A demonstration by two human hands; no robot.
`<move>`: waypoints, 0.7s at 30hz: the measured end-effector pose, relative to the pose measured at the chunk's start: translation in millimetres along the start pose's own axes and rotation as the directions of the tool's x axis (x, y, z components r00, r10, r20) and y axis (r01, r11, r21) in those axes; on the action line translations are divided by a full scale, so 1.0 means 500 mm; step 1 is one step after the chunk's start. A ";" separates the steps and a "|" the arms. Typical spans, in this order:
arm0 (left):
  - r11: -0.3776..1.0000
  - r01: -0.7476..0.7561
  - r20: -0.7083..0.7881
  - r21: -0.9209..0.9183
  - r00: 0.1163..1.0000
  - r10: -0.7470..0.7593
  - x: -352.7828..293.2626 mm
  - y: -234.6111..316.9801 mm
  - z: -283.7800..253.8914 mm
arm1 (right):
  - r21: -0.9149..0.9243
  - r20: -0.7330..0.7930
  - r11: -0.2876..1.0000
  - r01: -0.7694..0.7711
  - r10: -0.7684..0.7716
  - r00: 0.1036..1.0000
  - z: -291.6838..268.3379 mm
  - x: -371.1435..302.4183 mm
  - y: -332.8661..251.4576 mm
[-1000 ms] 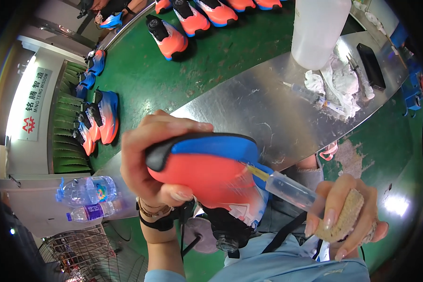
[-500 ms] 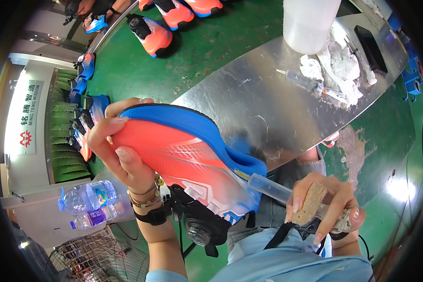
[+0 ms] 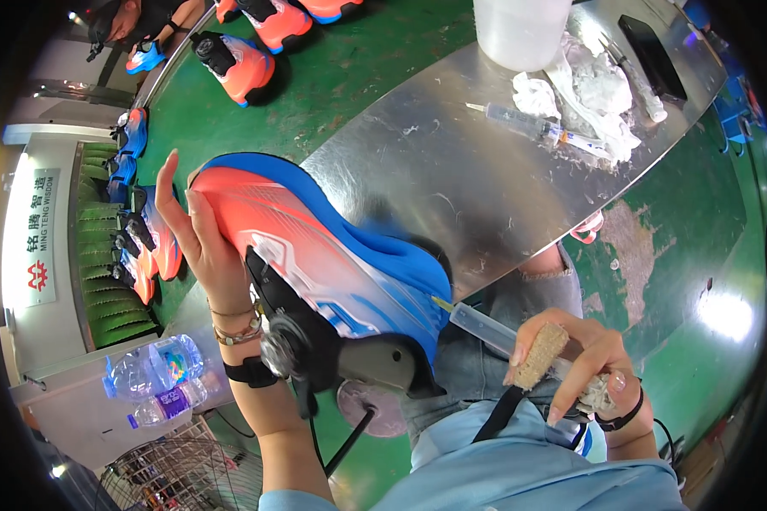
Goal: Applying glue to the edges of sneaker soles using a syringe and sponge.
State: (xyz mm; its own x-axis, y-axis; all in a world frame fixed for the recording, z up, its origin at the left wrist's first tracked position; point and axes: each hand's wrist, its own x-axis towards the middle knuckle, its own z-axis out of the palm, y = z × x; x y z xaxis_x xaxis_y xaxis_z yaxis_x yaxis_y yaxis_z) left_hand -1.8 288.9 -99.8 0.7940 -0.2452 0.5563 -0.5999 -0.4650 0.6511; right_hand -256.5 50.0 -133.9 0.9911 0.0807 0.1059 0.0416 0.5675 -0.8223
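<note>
1. The left hand (image 3: 198, 243) steadies a red and blue shoe (image 3: 315, 255) that sits sole-up on a dark stand (image 3: 349, 358), close in front of the person; its fingers (image 3: 166, 192) are spread apart, with the palm against the toe end.
2. The right hand (image 3: 584, 366) has its fingers clamped on a syringe (image 3: 477, 324) and a tan sponge block (image 3: 539, 356).
3. The syringe's tip seems to touch the blue sole edge at the heel, though the contact is hard to see.
4. Beyond the shoe, the metal counter (image 3: 435, 170) carries a second syringe (image 3: 528, 128), crumpled tissue (image 3: 601, 89) and a white tub (image 3: 520, 30).
</note>
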 end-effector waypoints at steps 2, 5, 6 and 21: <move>0.999 0.034 -0.003 -0.032 0.999 -0.034 -0.004 -0.030 0.008 | -0.017 -0.012 1.000 0.014 -0.014 1.000 -0.003 0.005 0.009; 0.972 0.204 0.002 -0.119 0.979 -0.205 -0.021 -0.055 0.007 | -0.047 -0.003 0.996 0.078 -0.079 0.997 -0.002 0.012 0.025; 0.971 0.227 -0.012 -0.079 0.973 -0.229 -0.032 -0.054 0.007 | -0.055 -0.014 0.993 0.107 -0.108 0.994 0.002 0.015 0.028; 0.618 0.712 -0.056 -0.333 0.639 -0.767 -0.278 0.035 -0.159 | -0.128 -0.049 0.968 0.215 -0.223 0.974 0.030 0.046 0.059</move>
State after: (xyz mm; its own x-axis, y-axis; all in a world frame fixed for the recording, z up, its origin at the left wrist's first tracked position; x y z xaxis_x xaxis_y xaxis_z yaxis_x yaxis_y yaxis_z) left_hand -130.5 382.3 -124.6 0.9621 0.2476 -0.1146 0.1617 -0.1792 0.9704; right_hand -234.3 80.8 -147.4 0.9620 -0.0880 0.2586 0.2695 0.4615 -0.8452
